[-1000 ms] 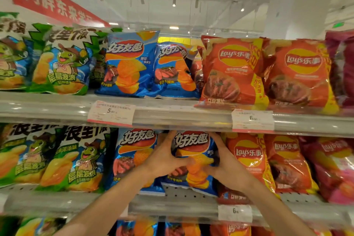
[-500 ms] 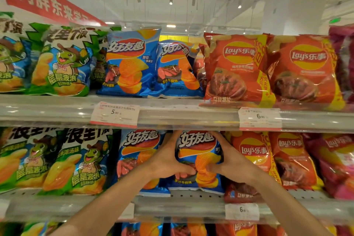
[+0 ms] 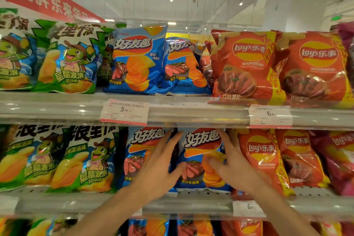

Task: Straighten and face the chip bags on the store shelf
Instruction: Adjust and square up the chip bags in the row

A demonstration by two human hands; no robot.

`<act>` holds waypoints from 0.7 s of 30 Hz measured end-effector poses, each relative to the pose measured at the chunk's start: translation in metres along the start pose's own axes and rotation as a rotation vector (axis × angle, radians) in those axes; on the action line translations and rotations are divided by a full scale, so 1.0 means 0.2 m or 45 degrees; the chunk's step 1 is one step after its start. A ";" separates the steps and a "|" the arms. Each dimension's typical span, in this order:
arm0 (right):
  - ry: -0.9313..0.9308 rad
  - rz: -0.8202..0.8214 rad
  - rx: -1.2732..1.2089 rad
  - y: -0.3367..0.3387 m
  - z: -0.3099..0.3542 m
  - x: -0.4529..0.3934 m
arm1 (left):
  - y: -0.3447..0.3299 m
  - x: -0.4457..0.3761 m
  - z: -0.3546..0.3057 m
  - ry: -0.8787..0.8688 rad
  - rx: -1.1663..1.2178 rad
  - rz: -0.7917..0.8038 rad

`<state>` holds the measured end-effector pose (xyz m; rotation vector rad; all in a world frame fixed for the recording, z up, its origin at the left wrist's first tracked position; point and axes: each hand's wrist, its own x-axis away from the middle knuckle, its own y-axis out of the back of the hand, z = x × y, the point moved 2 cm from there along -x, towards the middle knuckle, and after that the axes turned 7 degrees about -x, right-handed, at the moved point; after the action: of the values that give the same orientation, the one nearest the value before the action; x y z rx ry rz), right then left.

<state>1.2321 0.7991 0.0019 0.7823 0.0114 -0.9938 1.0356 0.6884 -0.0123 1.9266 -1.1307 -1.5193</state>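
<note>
Head view shows both hands on the middle shelf, working the glossy blue foil chip bag with the red-and-white logo and ridged orange chips [image 3: 201, 159], which stands upright on the perforated grey metal shelf [image 3: 191, 192] between a matching blue bag on its left [image 3: 139, 151] and an orange-red foil Lay's bag on its right [image 3: 262, 159]. The left hand [image 3: 162, 166] lies along the bag's left edge with fingers stretched out and loose, its thumb resting near the lower front; the right hand [image 3: 231, 165] does the same on the right edge, fingers extended upward and thumb across the printed chips. Neither hand is clenched; they look like flat palms flanking and patting the bag rather than a firm hold, though motion blur makes the exact contact hard to read. The step in hand seems to be the final squaring of this one bag: its face is forward, its logo level, its bottom seam sitting at the shelf's front lip. The next move probably calls for letting go without dragging the light, slippery foil askew (puffed bags tip easily), then shifting to a neighbour. On the upper shelf the second blue foil bag [image 3: 183, 67] leans and sits recessed, a likely candidate.
</note>
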 end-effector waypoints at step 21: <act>-0.117 -0.162 -0.047 -0.12 -0.04 -0.03 | -0.02 0.18 0.38 0.177 -0.781 -0.002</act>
<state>1.2131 0.8008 -0.0158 0.7082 0.0004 -1.1466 0.9679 0.6730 -0.0589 1.5708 -0.5137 -1.4815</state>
